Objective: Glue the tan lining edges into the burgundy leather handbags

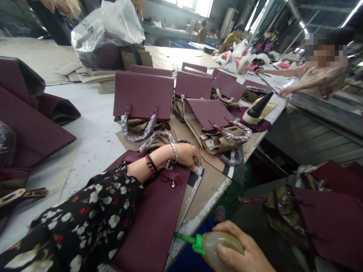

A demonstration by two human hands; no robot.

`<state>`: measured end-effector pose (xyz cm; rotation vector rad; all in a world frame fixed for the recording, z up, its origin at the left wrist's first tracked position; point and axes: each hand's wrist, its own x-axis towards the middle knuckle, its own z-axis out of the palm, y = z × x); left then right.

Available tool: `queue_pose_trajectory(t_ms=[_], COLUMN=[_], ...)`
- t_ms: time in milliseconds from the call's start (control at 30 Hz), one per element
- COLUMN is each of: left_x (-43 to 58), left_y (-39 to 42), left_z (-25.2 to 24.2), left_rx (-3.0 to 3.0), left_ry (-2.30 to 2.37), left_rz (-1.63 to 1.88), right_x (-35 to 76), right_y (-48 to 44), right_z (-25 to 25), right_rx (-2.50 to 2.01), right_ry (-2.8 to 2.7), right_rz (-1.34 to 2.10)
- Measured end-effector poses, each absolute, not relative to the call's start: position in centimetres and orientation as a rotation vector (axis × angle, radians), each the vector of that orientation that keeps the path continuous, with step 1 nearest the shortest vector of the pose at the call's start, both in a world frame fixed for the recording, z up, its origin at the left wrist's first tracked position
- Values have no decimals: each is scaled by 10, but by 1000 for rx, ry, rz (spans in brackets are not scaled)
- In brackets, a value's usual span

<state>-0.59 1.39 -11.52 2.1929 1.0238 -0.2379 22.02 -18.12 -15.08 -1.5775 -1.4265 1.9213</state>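
Observation:
My left hand, with bracelets on the wrist and a flowered sleeve, rests curled on the top edge of a maroon leather handbag that lies flat at the table's front edge. Its fingers press down near the bag's opening and a paper sheet. My right hand is low at the bottom of the view, below the table edge. It is wrapped round a small translucent squeeze bottle with a green nozzle that points left toward the bag.
Several more maroon handbags with foil-wrapped handles stand on the white table. A filled plastic bag sits at the back. A black horn-shaped tool lies right. A seated co-worker reaches over the table. More bags are piled lower right.

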Motion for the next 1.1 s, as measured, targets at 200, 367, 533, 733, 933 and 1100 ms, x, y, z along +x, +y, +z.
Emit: queue_pose_trajectory(t_ms=[200, 367, 533, 733, 933, 1100], left_x=[-7, -7, -6, -7, -7, -9], left_y=[13, 13, 14, 14, 15, 11], left_z=[-115, -117, -116, -117, -119, -114], left_rx=[2182, 2194, 2209, 2217, 2245, 2327], left_ry=[1028, 1018, 1018, 1020, 1003, 1039], left_rz=[-244, -236, -235, -238, -222, -210], right_x=[228, 229, 233, 228, 218, 222], right_y=[-165, -159, -166, -175, -181, -188], right_z=[-139, -135, -147, -148, -143, -150], right_rx=[-1720, -1755, -1687, -1650, -1618, -1528], right_ry=[-1440, -1498, -1525, -1537, -1540, -1448], right_rz=[1642, 1491, 1662, 1777, 1893, 1980])
